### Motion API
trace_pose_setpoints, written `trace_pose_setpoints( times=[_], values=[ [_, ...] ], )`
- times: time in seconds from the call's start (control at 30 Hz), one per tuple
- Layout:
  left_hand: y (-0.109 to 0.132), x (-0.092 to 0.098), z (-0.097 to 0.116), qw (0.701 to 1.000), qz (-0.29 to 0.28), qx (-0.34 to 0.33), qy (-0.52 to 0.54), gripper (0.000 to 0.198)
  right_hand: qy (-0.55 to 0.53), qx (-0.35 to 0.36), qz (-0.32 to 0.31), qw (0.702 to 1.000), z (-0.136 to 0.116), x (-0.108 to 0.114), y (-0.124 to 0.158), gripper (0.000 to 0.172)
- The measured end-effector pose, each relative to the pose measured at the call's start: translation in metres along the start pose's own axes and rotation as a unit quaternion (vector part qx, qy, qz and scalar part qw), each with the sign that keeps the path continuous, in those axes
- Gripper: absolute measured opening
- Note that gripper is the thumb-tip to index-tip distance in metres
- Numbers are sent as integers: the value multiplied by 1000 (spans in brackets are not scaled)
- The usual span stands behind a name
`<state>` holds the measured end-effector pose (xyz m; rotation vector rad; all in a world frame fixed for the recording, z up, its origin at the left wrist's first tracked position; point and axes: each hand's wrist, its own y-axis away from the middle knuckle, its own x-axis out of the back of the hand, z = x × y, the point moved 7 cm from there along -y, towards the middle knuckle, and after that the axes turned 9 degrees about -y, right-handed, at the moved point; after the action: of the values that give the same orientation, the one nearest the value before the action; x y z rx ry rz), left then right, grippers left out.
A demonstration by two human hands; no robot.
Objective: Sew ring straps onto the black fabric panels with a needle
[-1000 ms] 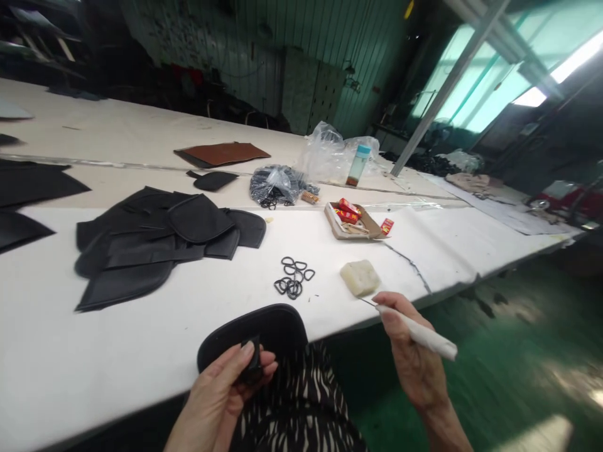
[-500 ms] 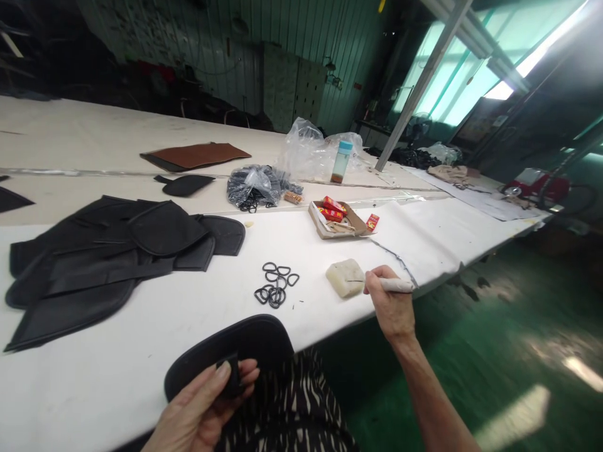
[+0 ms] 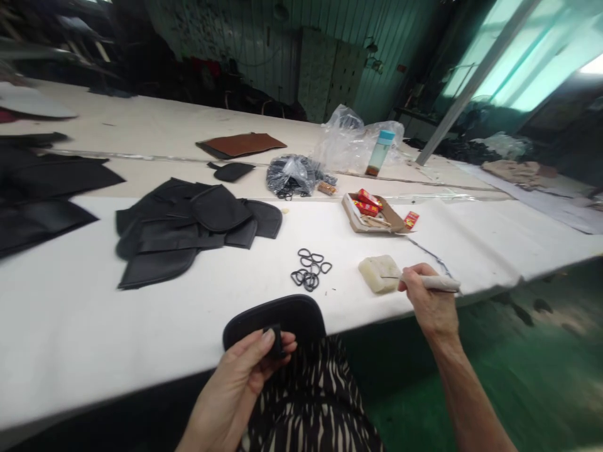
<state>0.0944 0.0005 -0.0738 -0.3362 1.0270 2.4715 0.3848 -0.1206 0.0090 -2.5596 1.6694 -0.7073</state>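
My left hand (image 3: pixel 249 370) is closed on a small black piece at the near edge of a rounded black leather panel (image 3: pixel 287 317) that overhangs the white table (image 3: pixel 94 339). My right hand (image 3: pixel 424 295) grips a white-handled awl (image 3: pixel 436 283), whose thin metal tip rests on a pale wax block (image 3: pixel 379 273). A cluster of black D-rings (image 3: pixel 309 270) lies between the panel and the block.
A pile of black leather pieces (image 3: pixel 188 229) lies at the left. Further back are a bag of rings (image 3: pixel 294 176), a brown leather sheet (image 3: pixel 242 144), a bottle (image 3: pixel 379 152), clear plastic bags, and a cardboard tray with red boxes (image 3: pixel 372 213). Green floor is at the right.
My right hand moved forward from the table edge and brought the awl's tip onto the wax block. My left hand kept its hold on the black piece. The camera view shifted.
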Motion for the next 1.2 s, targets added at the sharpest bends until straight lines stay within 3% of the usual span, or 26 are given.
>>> trace_pose_setpoints(
  times=[0.1, 0.17, 0.27, 0.37, 0.5, 0.6, 0.73, 0.83, 0.93, 1.2],
  values=[
    [4, -6, 2, 999, -33, -28, -2, 17, 67, -16, 12, 998, 4, 1, 2, 26],
    [5, -8, 1, 998, -42, -36, -1, 19, 44, -59, 23, 997, 11, 2, 2, 21],
    [7, -8, 0, 998, -48, -47, -6, 21, -101, -111, 28, 988, 17, 3, 3, 16],
    [8, -8, -1, 997, -54, -54, -18, 22, -242, -127, 64, 960, 13, 13, 9, 17],
    [9, -9, -2, 995, -63, -65, -35, 23, -341, -148, 76, 925, 2, 19, 30, 12],
    [9, -9, -1, 994, -66, -76, -42, 23, -381, -183, 12, 906, -8, -3, 59, 11],
    [8, -10, 0, 994, -67, -81, -36, 22, -401, -224, -128, 879, -21, -58, 103, 19],
    [8, -10, 0, 994, -76, -79, -26, 21, -408, -224, -194, 863, -27, -88, 125, 21],
    [7, -11, 0, 992, -91, -84, -27, 20, -407, -222, -210, 861, -29, -101, 131, 21],
    [9, -11, 0, 991, -101, -80, -26, 19, -402, -214, -212, 864, -28, -107, 129, 21]
  ],
)
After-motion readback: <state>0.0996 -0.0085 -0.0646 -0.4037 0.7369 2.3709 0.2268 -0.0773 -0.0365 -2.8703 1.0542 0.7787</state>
